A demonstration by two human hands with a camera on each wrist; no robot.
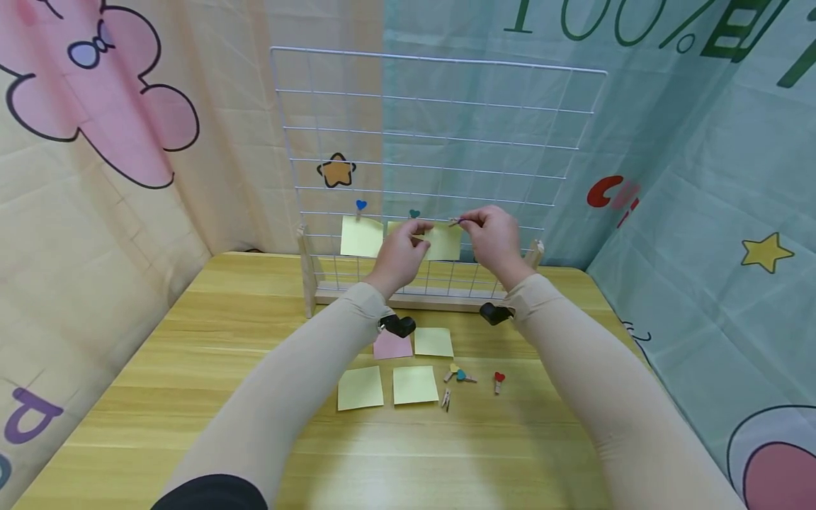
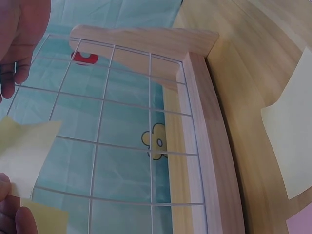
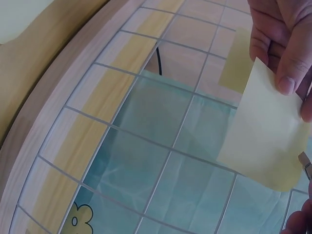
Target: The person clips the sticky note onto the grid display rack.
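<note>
My left hand (image 1: pixel 400 256) pinches a pale yellow sticky note (image 1: pixel 445 244) by its left side, against a white wire grid on a wooden stand (image 1: pixel 440 304). At the note's upper right, my right hand (image 1: pixel 494 239) pinches a small clothespin (image 3: pixel 306 165), its tip right at the note's edge. To the left hangs another yellow note (image 1: pixel 361 239) under a blue heart clothespin (image 1: pixel 361 205). Between them, a middle note (image 1: pixel 392 227) hangs below a green heart clothespin (image 1: pixel 414 213), partly hidden by my left hand.
On the wooden table in front of the stand lie a pink note (image 1: pixel 392 346) and several yellow notes (image 1: pixel 416 385). To their right are a red heart clothespin (image 1: pixel 499 380), a blue one (image 1: pixel 462 375) close to a yellow one, and another clothespin (image 1: pixel 446 400). Printed curtains (image 1: pixel 688 212) surround the table.
</note>
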